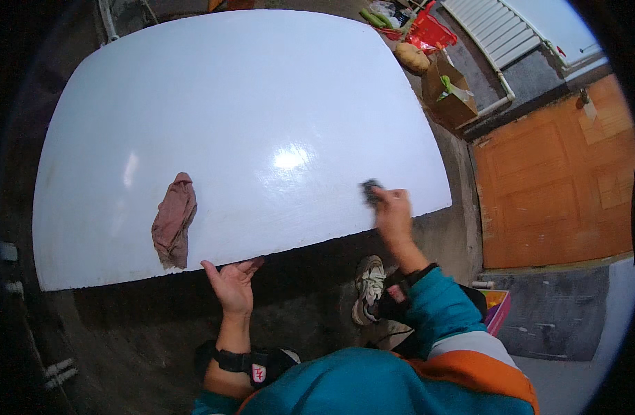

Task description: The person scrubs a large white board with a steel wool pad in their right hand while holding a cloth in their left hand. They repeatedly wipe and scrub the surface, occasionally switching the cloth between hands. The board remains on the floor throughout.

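A large white panel with a glossy face and a rough front edge spreads before me. My right hand grips a dark grey scrubber, blurred and perhaps steel wool, against the panel near its front right edge. At the front edge, my left hand is turned palm up. Its thumb rests at the rim while the fingertips reach under the panel, partly hidden. Just left of that hand lies a crumpled, damp-looking brownish-pink cloth, its lower end close to the edge.
Beyond the panel's right side are a pumpkin, a cardboard box, a red plastic bag and green vegetables. A white radiator and an orange-brown wooden door stand at right. My shoe shows below the edge.
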Tool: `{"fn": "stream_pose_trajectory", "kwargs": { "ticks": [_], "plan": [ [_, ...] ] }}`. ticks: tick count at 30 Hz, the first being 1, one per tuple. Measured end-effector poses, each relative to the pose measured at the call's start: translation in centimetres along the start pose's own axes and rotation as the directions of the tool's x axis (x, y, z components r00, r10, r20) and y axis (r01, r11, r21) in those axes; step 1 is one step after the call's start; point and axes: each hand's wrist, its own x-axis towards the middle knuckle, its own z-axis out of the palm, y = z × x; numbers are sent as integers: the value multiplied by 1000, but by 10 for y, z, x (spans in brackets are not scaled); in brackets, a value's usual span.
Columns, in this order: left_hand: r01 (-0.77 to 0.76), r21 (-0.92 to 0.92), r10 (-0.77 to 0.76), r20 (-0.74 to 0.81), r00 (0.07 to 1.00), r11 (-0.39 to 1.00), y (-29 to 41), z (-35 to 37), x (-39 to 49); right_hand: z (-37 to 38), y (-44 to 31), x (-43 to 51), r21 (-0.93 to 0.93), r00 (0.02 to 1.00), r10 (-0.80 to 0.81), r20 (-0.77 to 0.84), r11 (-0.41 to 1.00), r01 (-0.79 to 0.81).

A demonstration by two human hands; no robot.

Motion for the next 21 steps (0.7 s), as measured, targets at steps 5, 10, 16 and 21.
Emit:
{"fn": "stream_pose_trajectory", "kwargs": {
  "ticks": [5, 10, 16, 21],
  "plan": [
    [-80, 55, 76, 78, 994, 995, -2, -3, 1, -26, 40, -9, -66, 980, 164, -109, 983, -172],
    [-63, 94, 49, 142, 989, 994, -1, -4, 0, 19, -66, -41, 64, 992, -124, -10, 990, 124],
    [-8, -24, 14, 266, 964, 1000, 0, -11, -1, 43, -184, -60, 311, 960, -251, 124, 928, 203],
    [23, -106, -13, 97, 995, 994, 0, -15, -1, 50, -230, -59, 503, 936, -305, 174, 845, 181]
  ]
}}
